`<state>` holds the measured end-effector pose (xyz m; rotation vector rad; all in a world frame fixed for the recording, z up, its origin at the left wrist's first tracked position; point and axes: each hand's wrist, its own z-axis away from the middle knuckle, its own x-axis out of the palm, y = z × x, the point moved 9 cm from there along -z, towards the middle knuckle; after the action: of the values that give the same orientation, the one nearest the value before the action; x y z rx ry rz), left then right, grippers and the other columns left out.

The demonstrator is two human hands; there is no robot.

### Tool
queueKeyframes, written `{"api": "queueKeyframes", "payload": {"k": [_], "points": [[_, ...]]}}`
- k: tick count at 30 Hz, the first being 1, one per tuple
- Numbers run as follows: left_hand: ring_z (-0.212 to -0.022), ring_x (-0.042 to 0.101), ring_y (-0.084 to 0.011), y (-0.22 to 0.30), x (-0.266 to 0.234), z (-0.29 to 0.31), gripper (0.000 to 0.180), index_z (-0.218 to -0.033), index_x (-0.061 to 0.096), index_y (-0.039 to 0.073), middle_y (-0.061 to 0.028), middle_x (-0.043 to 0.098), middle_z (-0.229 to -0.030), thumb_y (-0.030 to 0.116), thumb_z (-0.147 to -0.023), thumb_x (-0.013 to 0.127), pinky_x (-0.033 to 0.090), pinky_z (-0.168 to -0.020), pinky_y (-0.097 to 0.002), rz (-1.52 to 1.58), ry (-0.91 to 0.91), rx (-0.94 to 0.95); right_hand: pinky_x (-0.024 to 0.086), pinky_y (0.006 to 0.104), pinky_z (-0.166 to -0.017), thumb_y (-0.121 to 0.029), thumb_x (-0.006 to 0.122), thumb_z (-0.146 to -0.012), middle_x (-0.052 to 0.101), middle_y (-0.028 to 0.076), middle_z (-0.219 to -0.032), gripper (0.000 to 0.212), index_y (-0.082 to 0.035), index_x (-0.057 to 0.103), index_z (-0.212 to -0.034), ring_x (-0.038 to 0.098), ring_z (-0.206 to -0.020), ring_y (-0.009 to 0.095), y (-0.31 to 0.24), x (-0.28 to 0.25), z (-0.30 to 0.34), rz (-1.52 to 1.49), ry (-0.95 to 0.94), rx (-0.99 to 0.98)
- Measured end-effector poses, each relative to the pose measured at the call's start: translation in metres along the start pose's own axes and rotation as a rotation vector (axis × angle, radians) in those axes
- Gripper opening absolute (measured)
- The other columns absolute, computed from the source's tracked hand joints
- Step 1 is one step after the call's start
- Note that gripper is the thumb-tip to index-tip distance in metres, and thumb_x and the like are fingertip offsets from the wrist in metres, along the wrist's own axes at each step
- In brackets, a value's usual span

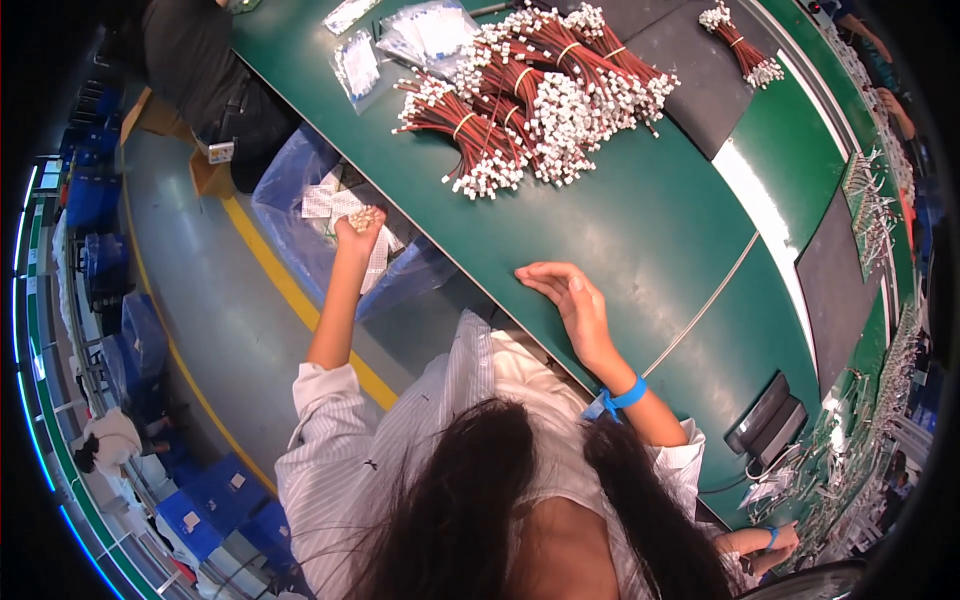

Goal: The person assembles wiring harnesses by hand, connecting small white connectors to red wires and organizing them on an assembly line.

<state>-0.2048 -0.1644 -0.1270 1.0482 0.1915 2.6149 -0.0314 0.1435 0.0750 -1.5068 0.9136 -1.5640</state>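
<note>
A person's two bare hands at a green worktable in a workshop, a cluster of small pale pieces in the left palm.
The smooth green tabletop (640,230) runs from eleven o'clock to four, with bundles of red-and-black wires tipped with white connectors (545,95) at twelve and a dark grey mat (705,105) near one; a grey floor (190,260) with a yellow stripe (265,260) lies at nine. The left hand (362,225) is cupped around the small pale pieces (362,217), above a bin lined with translucent blue plastic (290,185). The right hand (572,300), half-open with fingers together, is over the table's near edge; from it, the pieces lie toward ten o'clock.
</note>
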Motion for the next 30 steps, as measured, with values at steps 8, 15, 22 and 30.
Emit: {"api": "queueKeyframes", "payload": {"k": [8, 15, 22, 30], "points": [[-0.127, 0.014, -0.0400, -0.009, 0.021, 0.032, 0.079, -0.136, -0.001, 0.010, -0.0143, 0.002, -0.142, 0.058, -0.080, 0.027, 0.013, -0.097, -0.0631, -0.335, 0.125, 0.095, 0.035, 0.0392, -0.096, -0.034, 0.032, -0.092, 0.051, 0.018, -0.108, 0.045, 0.006, 0.046, -0.105, 0.047, -0.107, 0.027, 0.000, -0.002, 0.005, 0.006, -0.007, 0.000], [-0.126, 0.026, -0.0271, 0.002, 0.121, 0.151, 0.053, -0.131, 0.026, 0.007, -0.0143, 0.024, -0.137, 0.035, -0.087, 0.033, 0.022, -0.100, -0.0412, -0.665, -0.019, 0.808, 0.043, 0.0289, -0.081, -0.010, 0.042, -0.088, 0.056, 0.010, -0.100, 0.021, 0.000, 0.053, -0.103, 0.055, -0.092, 0.019, -0.010, 0.015, -0.003, 0.382, -0.062, -0.074], [-0.095, 0.054, -0.0175, -0.071, 0.316, 0.236, 0.022, -0.099, 0.053, -0.005, -0.0101, 0.058, -0.098, 0.006, -0.088, 0.038, 0.040, -0.087, -0.0297, -1.212, -0.842, 1.336, 0.045, 0.0294, -0.076, -0.007, 0.042, -0.087, 0.059, 0.011, -0.093, 0.018, 0.002, 0.056, -0.096, 0.058, -0.086, 0.020, -0.024, 0.004, -0.001, 0.514, -0.020, -0.190], [-0.087, 0.059, -0.0232, -0.149, 0.417, 0.074, 0.026, -0.094, 0.060, -0.002, -0.0147, 0.061, -0.092, 0.020, -0.083, 0.053, 0.045, -0.078, -0.0300, -1.844, -0.943, 1.087, 0.047, 0.0279, -0.067, -0.005, 0.044, -0.086, 0.060, 0.011, -0.078, 0.015, 0.001, 0.056, -0.093, 0.060, -0.073, 0.019, -0.054, -0.065, -0.003, 0.518, 0.246, -0.193]]}}
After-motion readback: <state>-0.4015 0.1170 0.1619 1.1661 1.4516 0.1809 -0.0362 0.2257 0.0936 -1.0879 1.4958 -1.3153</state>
